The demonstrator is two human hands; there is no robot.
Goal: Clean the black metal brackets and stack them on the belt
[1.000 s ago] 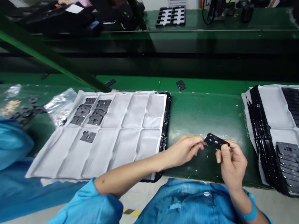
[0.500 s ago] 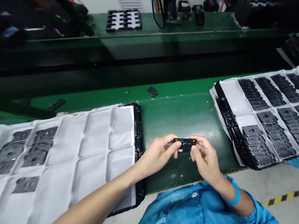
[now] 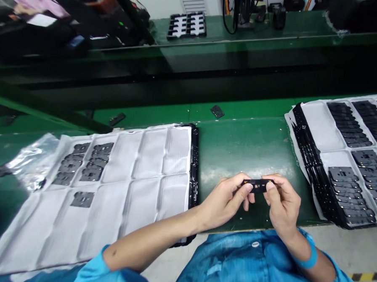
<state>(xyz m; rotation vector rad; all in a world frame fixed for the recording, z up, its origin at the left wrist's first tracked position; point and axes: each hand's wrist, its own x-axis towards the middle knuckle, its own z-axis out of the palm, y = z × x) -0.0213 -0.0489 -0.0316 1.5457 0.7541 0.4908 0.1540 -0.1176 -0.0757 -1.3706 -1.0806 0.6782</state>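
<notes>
A small flat black part (image 3: 259, 186) with yellow marks near its ends is held above the green bench. My left hand (image 3: 231, 198) pinches its left end between thumb and fingers. Its right end is gripped the same way by my right hand (image 3: 281, 202). Left of my hands lies a white-lined tray (image 3: 148, 193), with several similar black parts (image 3: 95, 161) in its far left compartments. To the right, another white-lined tray (image 3: 322, 127) tops a black stack and holds rows of such parts (image 3: 351, 195).
One loose black part (image 3: 217, 111) lies on the green ledge behind the bench (image 3: 239, 143); another dark piece (image 3: 116, 119) is further left. A clear plastic bag (image 3: 36, 160) rests by the left tray. A black-and-white slotted tray (image 3: 186, 25) stands on the back shelf.
The view has swung left, so everything sits further right in the picture. Both hands still hold the black part, which is now tilted and shows a narrower face.
</notes>
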